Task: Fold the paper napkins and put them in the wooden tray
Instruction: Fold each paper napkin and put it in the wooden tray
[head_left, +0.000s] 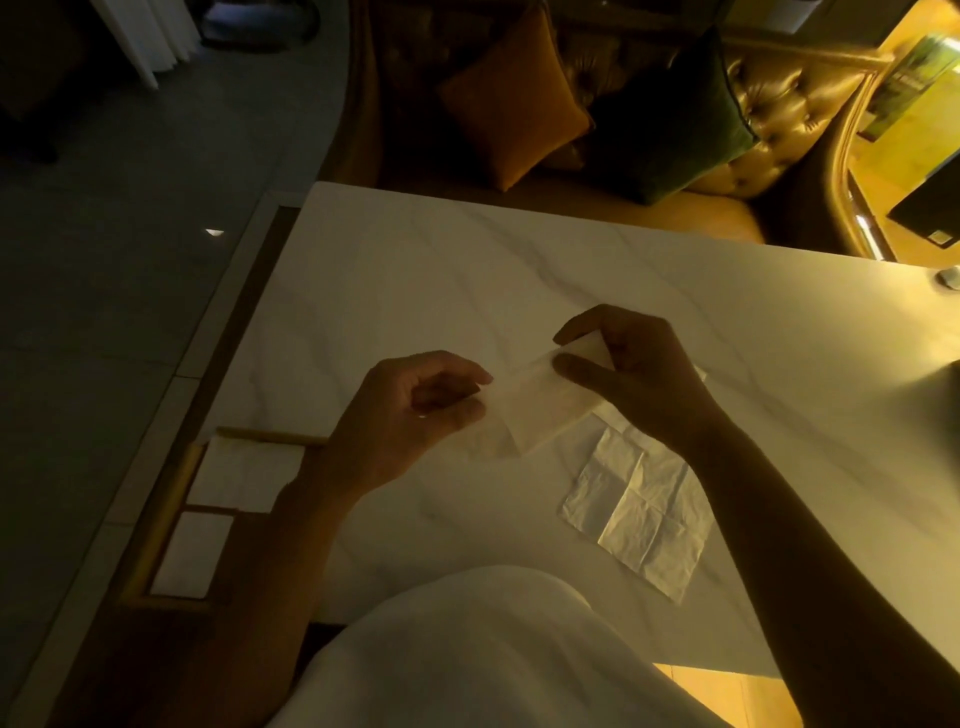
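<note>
Two hands (405, 410) (639, 374) pinching napkin (540, 410), tray (270, 434) at left

Both forearms bare, reaching forward, converging on one napkin (545, 410). My left hand (410, 410): at the napkin's left side, fingers curled, thumb and fingertips pinching its edge. My right hand (639, 374): at the napkin's far right corner, thumb and forefinger pinching it, remaining fingers bent, wrist slightly flexed.
</note>
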